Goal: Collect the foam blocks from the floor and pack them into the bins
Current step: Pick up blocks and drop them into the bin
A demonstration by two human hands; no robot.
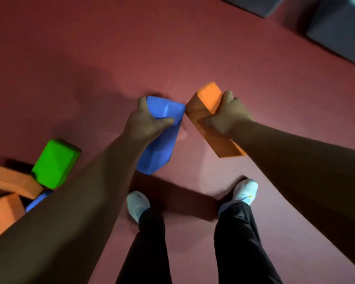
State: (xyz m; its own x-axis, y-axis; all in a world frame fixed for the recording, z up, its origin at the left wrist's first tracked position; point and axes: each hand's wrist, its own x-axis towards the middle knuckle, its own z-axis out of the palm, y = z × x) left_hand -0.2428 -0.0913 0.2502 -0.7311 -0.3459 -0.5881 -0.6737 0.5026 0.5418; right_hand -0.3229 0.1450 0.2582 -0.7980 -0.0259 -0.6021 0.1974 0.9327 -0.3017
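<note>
1. Blue foam block [160,144]: your left hand [146,124] is clamped on its upper end, thumb across the near face and fingers wrapped over the far side. It hangs tilted above the red floor [111,48], in front of your left shoe [136,206].
2. Your right hand [228,115] grips a long orange block [205,103] round its middle, fingers curled over the top edge. It slants, far end raised, ahead of your right shoe [245,191].
3. The two held blocks meet, or very nearly, at their upper corners; I cannot tell which.
4. At the floor's left side lies a pile: a green block [53,162] leaning on two more orange pieces [10,181], with a small blue piece [37,201] partly hidden by your left forearm.
5. A dark grey bin [340,29] stands at the floor's far right corner, well apart from both hands.
</note>
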